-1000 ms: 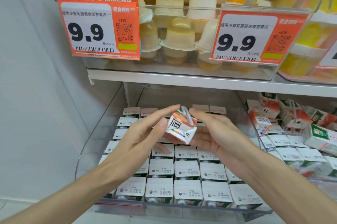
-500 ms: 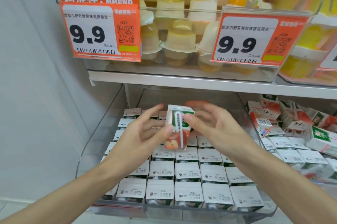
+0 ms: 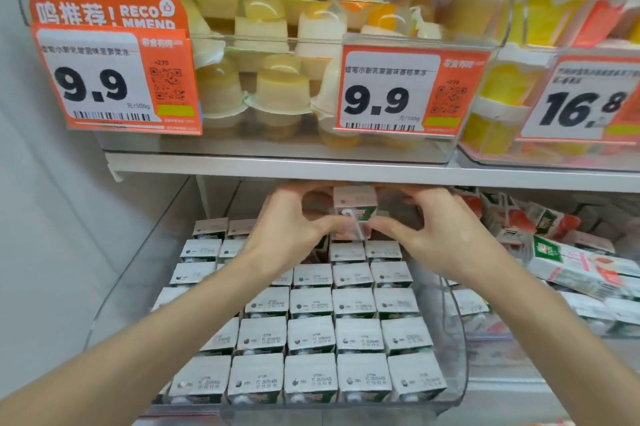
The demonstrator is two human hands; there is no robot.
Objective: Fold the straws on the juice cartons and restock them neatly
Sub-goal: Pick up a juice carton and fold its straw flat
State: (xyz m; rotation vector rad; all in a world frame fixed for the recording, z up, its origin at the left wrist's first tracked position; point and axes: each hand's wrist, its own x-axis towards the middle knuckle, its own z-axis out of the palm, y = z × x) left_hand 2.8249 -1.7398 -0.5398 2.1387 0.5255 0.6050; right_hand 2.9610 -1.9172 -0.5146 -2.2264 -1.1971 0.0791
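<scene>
Left hand (image 3: 289, 229) and right hand (image 3: 436, 231) gripping one upright juice carton (image 3: 356, 203) from nine and three o'clock, thumbs at its straw (image 3: 358, 231), carton at twelve o'clock end of packed carton rows (image 3: 311, 335), clear bin (image 3: 462, 349) around them, loose cartons (image 3: 575, 262) at three o'clock.

The left hand (image 3: 287, 235) and right hand (image 3: 440, 235) now reach farther toward 12 o'clock, under the shelf (image 3: 311, 172). The carton (image 3: 355, 205) they hold no longer tips. It stands upright, deeper in, over the back rows (image 3: 349, 252).

Left hand (image 3: 290, 235) and right hand (image 3: 447, 239) bare; forearms (image 3: 145, 335) seemingly bare too.
</scene>
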